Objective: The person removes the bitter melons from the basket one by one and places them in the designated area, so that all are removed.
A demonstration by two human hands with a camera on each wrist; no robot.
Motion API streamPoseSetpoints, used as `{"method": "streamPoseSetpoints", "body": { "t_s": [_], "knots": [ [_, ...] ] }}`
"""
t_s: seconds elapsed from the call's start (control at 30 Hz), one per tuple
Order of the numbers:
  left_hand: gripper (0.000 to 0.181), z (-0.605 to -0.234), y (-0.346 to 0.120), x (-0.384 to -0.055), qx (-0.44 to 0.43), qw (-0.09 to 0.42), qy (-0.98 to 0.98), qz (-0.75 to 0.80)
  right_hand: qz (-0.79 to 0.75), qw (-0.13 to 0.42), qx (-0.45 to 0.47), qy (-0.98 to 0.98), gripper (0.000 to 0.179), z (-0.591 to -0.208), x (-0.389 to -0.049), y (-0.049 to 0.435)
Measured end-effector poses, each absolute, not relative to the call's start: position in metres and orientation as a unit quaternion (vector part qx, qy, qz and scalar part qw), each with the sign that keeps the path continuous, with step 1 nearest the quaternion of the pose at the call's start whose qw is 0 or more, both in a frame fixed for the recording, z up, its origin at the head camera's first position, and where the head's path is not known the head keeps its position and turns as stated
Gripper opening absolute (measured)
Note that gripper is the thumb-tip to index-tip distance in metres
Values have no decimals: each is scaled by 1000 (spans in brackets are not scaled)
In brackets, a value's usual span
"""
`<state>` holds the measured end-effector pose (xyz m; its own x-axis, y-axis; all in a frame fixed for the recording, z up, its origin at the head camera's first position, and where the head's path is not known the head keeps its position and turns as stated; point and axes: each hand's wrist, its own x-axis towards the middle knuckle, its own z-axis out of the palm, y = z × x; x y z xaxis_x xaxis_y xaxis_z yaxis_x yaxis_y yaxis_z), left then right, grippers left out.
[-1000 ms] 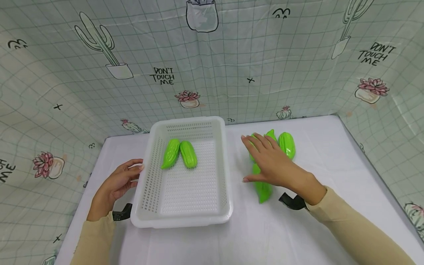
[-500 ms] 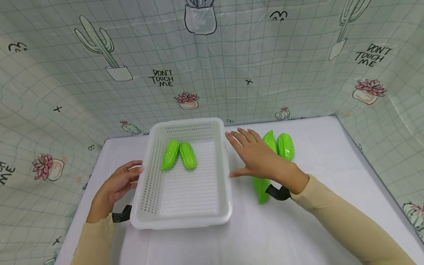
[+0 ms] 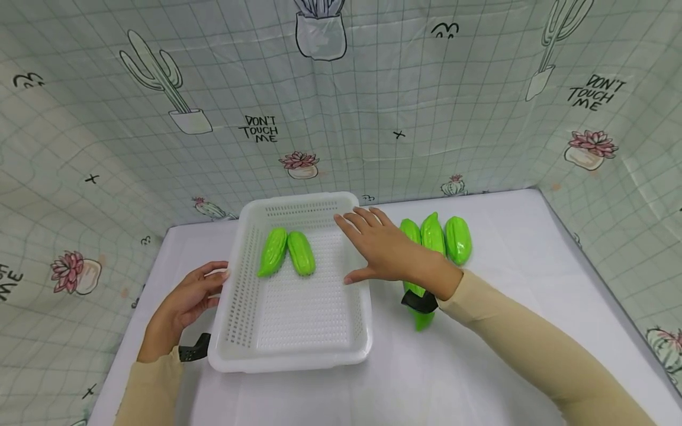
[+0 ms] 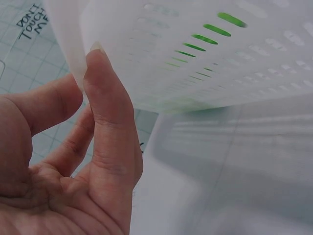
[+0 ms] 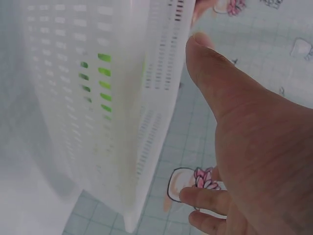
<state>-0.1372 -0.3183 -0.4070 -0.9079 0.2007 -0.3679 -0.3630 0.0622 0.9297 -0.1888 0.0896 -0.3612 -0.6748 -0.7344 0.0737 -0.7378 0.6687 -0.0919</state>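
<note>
A white perforated plastic basket (image 3: 288, 362) stands on the table with two glossy green, ridged, gourd-like vegetables inside, a pointed one (image 3: 274, 253) and a rounder one (image 3: 301, 254). My left hand (image 3: 190, 300) holds the basket's left rim; the left wrist view shows thumb and finger pinching its edge. Over the basket's right rim is my right hand (image 3: 388, 249), palm down, fingers spread, nothing visible in its grasp. In the right wrist view, its thumb (image 5: 215, 73) appears beside the basket wall (image 5: 124, 147). My right wrist partly covers more green vegetables (image 3: 433, 234).
Several green vegetables lie right of the basket, among them a rounded one (image 3: 459, 240) and a partly hidden one (image 3: 423, 321). The white tabletop (image 3: 479, 367) ends at a grid-patterned cloth backdrop (image 3: 373, 89) behind and at both sides.
My right hand has moved left from above the loose vegetables to over the basket's right rim, fingers still spread. My left hand stays on the basket rim. The vegetables have not moved.
</note>
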Motion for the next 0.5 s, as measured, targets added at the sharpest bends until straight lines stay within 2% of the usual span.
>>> {"method": "streamPoseSetpoints", "body": {
  "t_s": [0.5],
  "knots": [
    [23, -408, -319, -138, -61, 209, 689, 691, 50, -28, 413, -909, 114, -365, -201, 57]
  ]
}}
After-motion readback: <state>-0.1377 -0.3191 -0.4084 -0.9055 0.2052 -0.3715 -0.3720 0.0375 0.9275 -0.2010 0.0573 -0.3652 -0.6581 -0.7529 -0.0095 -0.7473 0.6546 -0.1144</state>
